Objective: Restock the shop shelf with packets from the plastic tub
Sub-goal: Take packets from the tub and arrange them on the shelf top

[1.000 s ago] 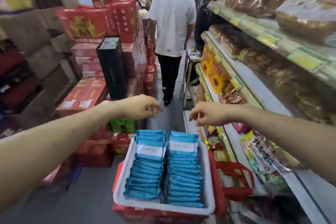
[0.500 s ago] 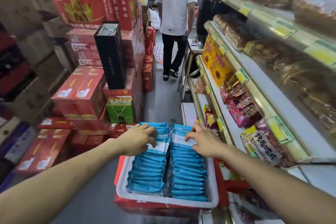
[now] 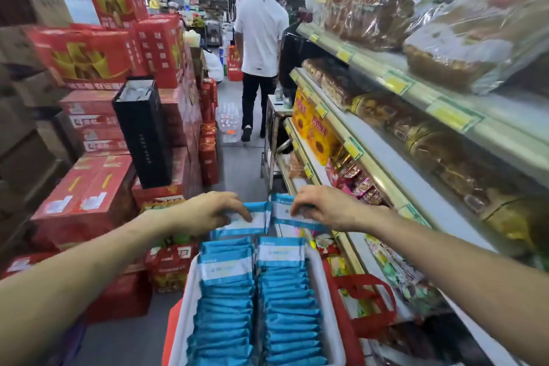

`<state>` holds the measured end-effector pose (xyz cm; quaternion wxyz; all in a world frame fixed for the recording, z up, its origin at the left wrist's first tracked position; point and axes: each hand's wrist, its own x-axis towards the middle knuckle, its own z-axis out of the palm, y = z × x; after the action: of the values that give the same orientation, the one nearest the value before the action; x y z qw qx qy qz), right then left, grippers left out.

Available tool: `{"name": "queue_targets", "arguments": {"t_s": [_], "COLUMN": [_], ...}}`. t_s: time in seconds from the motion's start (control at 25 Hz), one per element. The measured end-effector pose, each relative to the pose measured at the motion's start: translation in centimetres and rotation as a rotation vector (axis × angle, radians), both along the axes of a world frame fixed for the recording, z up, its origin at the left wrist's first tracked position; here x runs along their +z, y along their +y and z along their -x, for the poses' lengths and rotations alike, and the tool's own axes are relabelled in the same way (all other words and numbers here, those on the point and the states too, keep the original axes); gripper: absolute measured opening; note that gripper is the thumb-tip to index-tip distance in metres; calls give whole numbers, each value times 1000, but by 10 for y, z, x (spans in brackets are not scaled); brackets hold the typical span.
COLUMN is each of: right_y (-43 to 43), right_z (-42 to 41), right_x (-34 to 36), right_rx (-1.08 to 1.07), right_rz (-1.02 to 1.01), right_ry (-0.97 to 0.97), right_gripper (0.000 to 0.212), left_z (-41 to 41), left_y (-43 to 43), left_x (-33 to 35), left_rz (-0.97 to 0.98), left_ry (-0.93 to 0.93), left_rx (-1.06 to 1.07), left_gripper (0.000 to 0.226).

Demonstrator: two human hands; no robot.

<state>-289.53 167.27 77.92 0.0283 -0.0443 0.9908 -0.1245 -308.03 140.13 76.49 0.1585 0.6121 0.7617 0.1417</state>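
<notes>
Two hands apart, above far end of tub (image 3: 329, 318): left hand (image 3: 212, 212) pinches blue packet (image 3: 252, 221); right hand (image 3: 329, 211) pinches second packet (image 3: 297, 221).

Left hand (image 3: 212, 212), right hand (image 3: 325, 210), fingers curled.

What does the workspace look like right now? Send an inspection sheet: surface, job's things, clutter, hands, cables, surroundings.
Surface: white plastic tub sits on a red support, mostly hidden; grey aisle floor beyond.
Job's things: blue packets stand in two rows in the tub; shop shelf on the right holds snack bags.
Clutter: red bag right of the tub.
Hands: left hand and right hand each grip some blue packets above the tub's far end.
Cables: nothing seen.
Surroundings: stacked red cartons and a black box on the left; a person in a white shirt down the aisle, back turned.
</notes>
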Motion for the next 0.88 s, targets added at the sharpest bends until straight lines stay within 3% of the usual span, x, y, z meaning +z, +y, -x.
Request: {"name": "queue_targets", "arguments": {"t_s": [0.2,0.36,0.52,0.88], "right_y": [58,99,124,132], "right_z": [-31,-106,-201,-430], "right_x": [164,261,307,350], "right_rx": [-118,-326,-477,-906], "right_rz": [-67,-65,-103,-165], "right_ry": [145,204,263,323], "right_gripper": [31,31,32,40], "left_z": [14,-24,-89,-283], "left_y": [81,158,234,384], "left_x": [146,242,301,352], "left_rz": [-215,-286,-343,-390], "left_ry": [-50,-42,-117,2], "left_rx": [-85,-252,-455,-889], "left_gripper": [57,52,43,51]}}
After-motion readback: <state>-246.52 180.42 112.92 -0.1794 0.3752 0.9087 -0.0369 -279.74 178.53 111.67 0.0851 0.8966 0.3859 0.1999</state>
